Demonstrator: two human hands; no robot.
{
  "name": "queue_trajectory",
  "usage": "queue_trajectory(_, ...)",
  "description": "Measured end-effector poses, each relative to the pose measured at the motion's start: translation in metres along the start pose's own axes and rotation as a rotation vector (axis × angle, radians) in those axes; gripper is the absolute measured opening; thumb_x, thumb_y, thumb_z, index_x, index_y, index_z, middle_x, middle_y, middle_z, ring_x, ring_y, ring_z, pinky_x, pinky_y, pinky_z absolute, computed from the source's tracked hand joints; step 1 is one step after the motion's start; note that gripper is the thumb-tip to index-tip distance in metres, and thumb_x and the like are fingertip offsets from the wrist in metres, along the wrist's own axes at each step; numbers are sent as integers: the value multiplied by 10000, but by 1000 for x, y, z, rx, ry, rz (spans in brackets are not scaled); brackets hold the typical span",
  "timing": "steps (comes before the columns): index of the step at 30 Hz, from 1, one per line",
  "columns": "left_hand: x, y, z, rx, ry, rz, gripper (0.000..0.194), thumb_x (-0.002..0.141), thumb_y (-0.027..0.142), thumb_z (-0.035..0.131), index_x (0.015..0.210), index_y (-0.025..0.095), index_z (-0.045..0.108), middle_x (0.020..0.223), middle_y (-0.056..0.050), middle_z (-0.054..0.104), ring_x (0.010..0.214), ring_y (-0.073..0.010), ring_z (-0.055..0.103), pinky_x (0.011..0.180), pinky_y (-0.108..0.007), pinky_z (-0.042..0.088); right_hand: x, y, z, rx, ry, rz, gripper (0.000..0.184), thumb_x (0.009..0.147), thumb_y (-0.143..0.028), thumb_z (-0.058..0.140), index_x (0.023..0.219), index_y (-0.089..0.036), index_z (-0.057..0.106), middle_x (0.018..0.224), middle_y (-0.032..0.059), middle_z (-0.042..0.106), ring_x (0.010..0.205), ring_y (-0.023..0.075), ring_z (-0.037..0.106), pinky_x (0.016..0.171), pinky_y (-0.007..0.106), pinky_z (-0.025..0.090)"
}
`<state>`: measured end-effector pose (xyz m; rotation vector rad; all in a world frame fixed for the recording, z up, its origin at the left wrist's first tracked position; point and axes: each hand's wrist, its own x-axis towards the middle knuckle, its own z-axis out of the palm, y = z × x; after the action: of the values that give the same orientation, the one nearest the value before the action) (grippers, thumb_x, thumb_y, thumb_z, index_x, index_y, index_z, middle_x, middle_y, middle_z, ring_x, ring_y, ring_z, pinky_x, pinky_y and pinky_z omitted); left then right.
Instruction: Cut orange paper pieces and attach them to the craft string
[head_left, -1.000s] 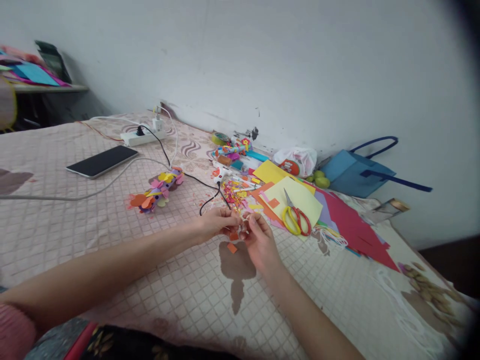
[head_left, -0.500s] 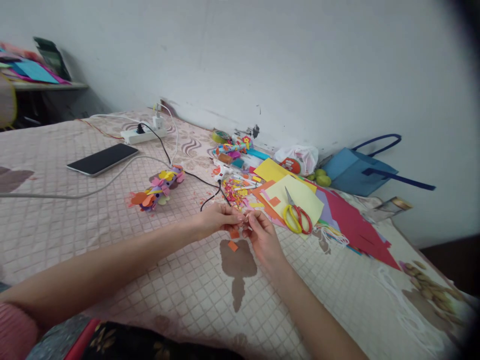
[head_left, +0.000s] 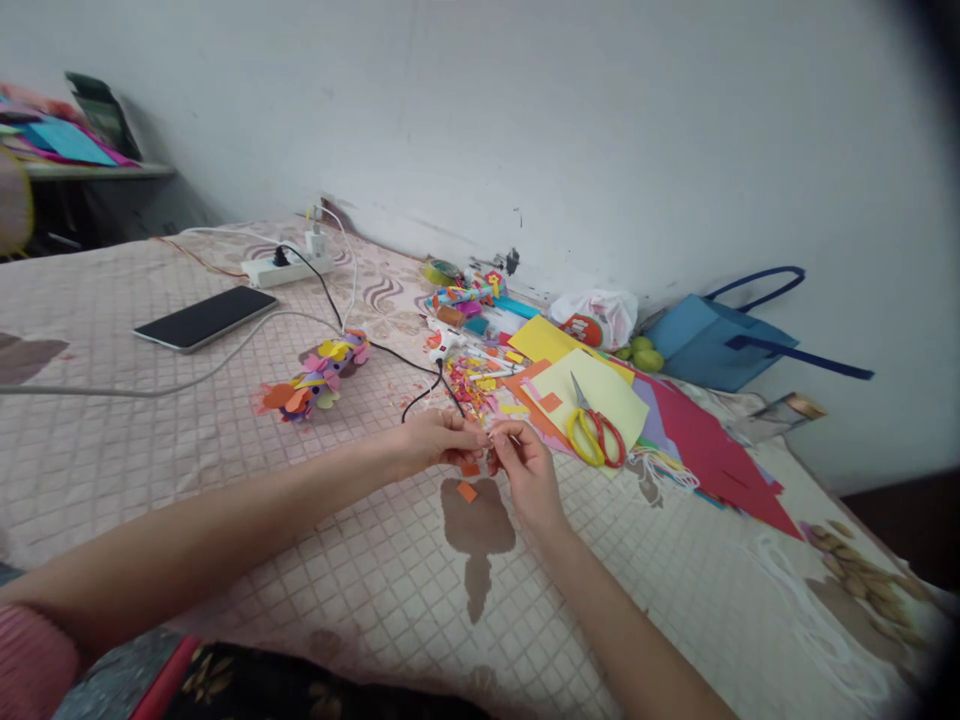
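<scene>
My left hand (head_left: 433,442) and my right hand (head_left: 526,468) meet fingertip to fingertip over the patterned bedspread (head_left: 225,450). Both pinch a small piece of craft paper (head_left: 487,437), too small to make out clearly. A small orange paper scrap (head_left: 467,491) lies on the cloth just below the hands, and another orange bit (head_left: 470,468) shows under my left fingers. Yellow and red scissors (head_left: 594,432) lie shut on a pale yellow sheet (head_left: 600,392) just right of the hands.
A paper-decorated roll (head_left: 319,378) lies left of the hands. Beyond are a phone (head_left: 204,318), a power strip (head_left: 286,269) with cables, a glue gun (head_left: 442,347), paper scraps (head_left: 472,385), coloured sheets (head_left: 705,450), a white bag (head_left: 596,315), green fruit (head_left: 643,355) and a blue bag (head_left: 712,345).
The hands stay together with only small finger movements. The view has shifted slightly, so the hands sit a little higher in the frame.
</scene>
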<state>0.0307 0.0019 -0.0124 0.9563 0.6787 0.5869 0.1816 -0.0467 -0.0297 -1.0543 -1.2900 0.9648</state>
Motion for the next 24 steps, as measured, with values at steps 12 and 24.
queue_trajectory(12,0,-3,-1,14,-43,92,253,617,322,763,683,100,661,644,-26,632,572,-82,550,610,-227,422,-1,-4,5,423,17,269,176,731,-345,675,725,-213,559,759,-18,567,583,96,505,474,202,403)
queue_trajectory(24,1,0,-2,586,107,402,180,703,281,658,747,113,705,667,-30,676,600,-108,567,579,-199,442,-3,-3,2,63,62,97,163,822,-345,584,773,-190,590,709,-7,602,540,93,452,519,227,392)
